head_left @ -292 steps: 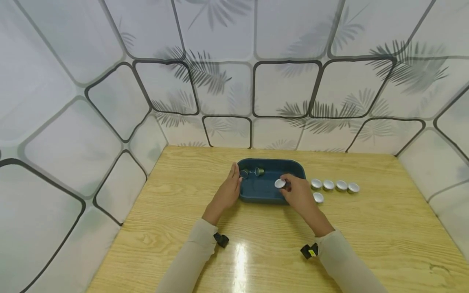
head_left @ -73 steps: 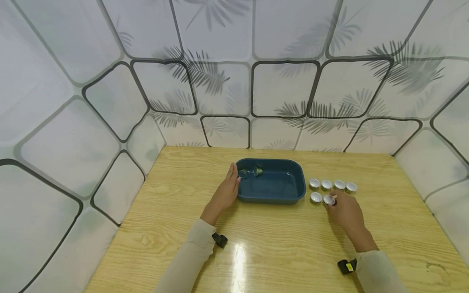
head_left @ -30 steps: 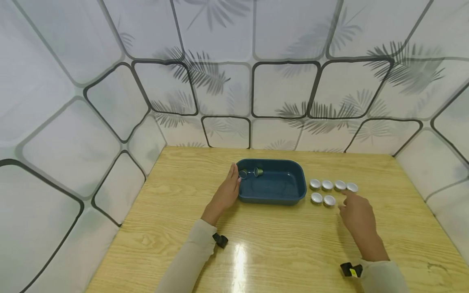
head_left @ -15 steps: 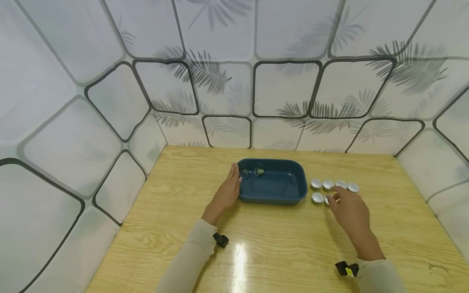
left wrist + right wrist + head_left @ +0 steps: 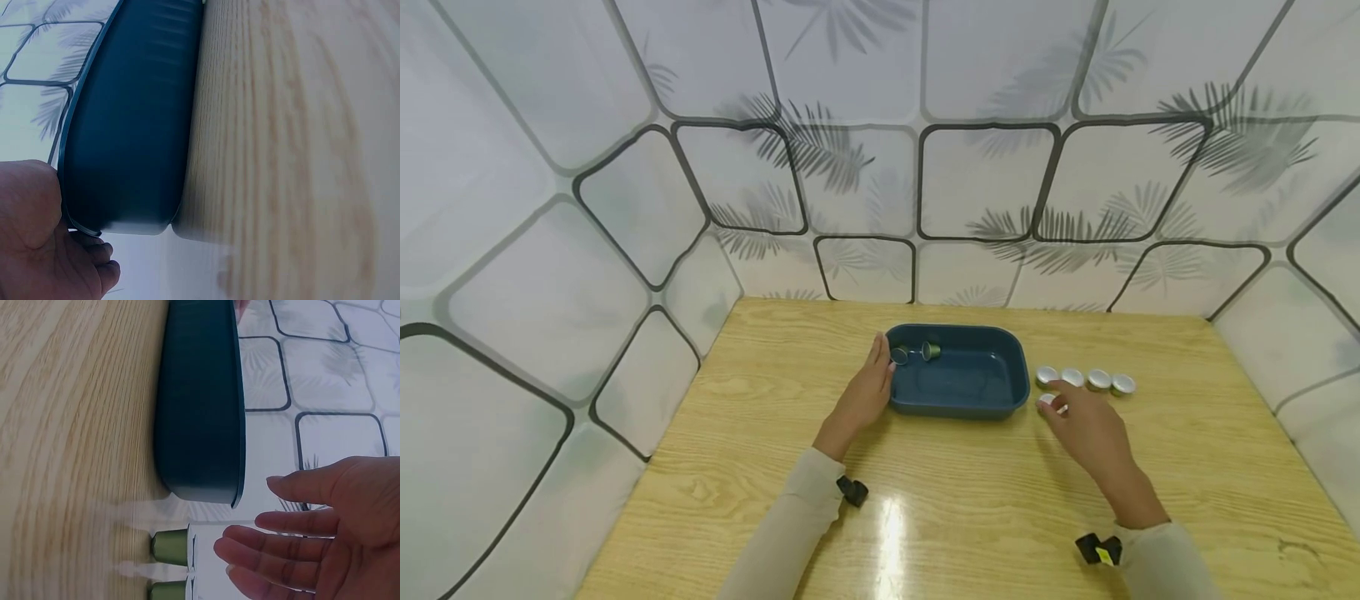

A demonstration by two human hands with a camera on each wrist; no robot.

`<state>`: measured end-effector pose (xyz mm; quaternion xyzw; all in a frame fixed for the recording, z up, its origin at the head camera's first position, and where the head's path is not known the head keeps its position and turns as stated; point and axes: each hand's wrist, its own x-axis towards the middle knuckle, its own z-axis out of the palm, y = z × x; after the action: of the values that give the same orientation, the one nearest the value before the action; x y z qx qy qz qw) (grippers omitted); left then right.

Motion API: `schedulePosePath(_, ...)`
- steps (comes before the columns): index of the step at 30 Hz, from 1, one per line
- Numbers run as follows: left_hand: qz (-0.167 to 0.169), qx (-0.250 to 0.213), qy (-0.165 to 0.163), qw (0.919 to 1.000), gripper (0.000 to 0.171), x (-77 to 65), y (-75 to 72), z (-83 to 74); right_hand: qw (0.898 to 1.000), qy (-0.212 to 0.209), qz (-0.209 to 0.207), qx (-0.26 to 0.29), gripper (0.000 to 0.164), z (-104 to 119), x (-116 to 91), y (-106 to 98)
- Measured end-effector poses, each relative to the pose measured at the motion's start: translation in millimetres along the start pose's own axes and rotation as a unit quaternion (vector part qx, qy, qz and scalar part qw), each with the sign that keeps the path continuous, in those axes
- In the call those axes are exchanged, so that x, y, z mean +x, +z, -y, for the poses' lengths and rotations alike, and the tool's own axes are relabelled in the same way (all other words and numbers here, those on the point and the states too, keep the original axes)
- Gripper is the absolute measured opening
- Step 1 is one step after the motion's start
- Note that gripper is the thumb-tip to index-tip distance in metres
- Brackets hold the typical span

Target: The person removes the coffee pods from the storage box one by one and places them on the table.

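My left hand (image 5: 863,393) rests with straight fingers against the left end of a dark blue rectangular dish (image 5: 955,385). In the left wrist view, its palm (image 5: 28,212) lies at the dish's rim. Inside the dish, toward the left, two green coffee capsules (image 5: 931,351) lie on their sides. My right hand (image 5: 1092,427) hovers over the front row of capsules, thumb and fingers apart, near a lid-up capsule (image 5: 1046,400); the other front capsule is hidden behind it. The right wrist view shows spread fingers (image 5: 275,550) holding nothing above green capsules (image 5: 170,546) with pale lids.
Right of the dish, a back row of several capsules (image 5: 1099,379) stands lid up on the wooden table (image 5: 760,367). A patterned cloth wall (image 5: 977,183) rises behind the table and along both sides.
Earlier my right hand carried a capsule from over the dish and set it second in the front row. It released it, drew back, and has since moved left. The left hand stays put.
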<state>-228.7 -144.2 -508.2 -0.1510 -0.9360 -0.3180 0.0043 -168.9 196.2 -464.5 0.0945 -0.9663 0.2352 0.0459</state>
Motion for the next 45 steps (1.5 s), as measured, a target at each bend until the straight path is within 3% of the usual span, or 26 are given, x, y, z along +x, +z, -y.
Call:
schedulePosePath(14,0.004,-0.005,-0.004,1.0,0.059,-0.5,1.3,2.4,0.998,-0.049,0.028,0.034,0.04,13,11,17)
schedulePosePath(25,-0.002,0.003,-0.001,1.0,0.058,1.0,1.7,4.4,0.997,-0.068,-0.028,0.001,0.033,22,15,18)
schedulePosePath(45,0.006,0.001,-0.003,1.0,0.058,2.2,1.3,3.1,0.997,-0.072,-0.025,0.007,0.034,35,27,15)
